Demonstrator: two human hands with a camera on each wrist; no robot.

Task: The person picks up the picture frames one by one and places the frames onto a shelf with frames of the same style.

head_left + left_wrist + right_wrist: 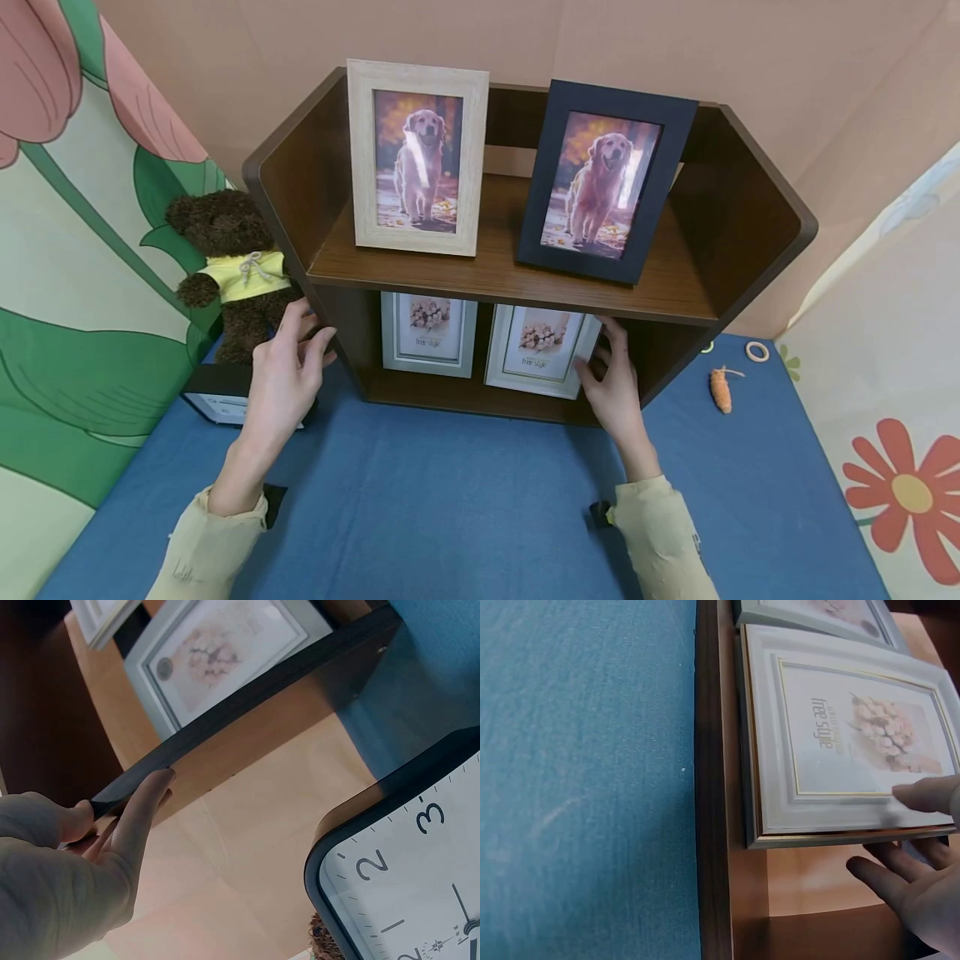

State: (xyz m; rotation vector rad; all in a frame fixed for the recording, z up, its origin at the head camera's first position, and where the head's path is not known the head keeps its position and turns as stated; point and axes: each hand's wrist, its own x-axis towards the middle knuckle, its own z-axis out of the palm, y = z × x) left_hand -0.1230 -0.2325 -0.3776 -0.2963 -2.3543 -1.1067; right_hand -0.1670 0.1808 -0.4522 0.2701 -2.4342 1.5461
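A dark brown two-tier shelf (480,280) stands on the blue cloth. My left hand (288,371) pinches the front edge of its left side panel (240,714), thumb on one face and fingers on the other. On the lower tier, my right hand (613,387) holds a white photo frame (855,735) by its right edge, with the thumb at the front and the other fingers around the side. That frame leans slightly tilted beside a grey-blue photo frame (429,340). Above them stand a cream photo frame (417,158) and a tilted black photo frame (606,182), both showing a dog.
A brown teddy bear (243,275) in a yellow top sits left of the shelf, behind a black-rimmed clock (390,877). On the right of the cloth lie a carrot toy (721,390) and a wooden ring (757,343). Patterned walls close off both sides.
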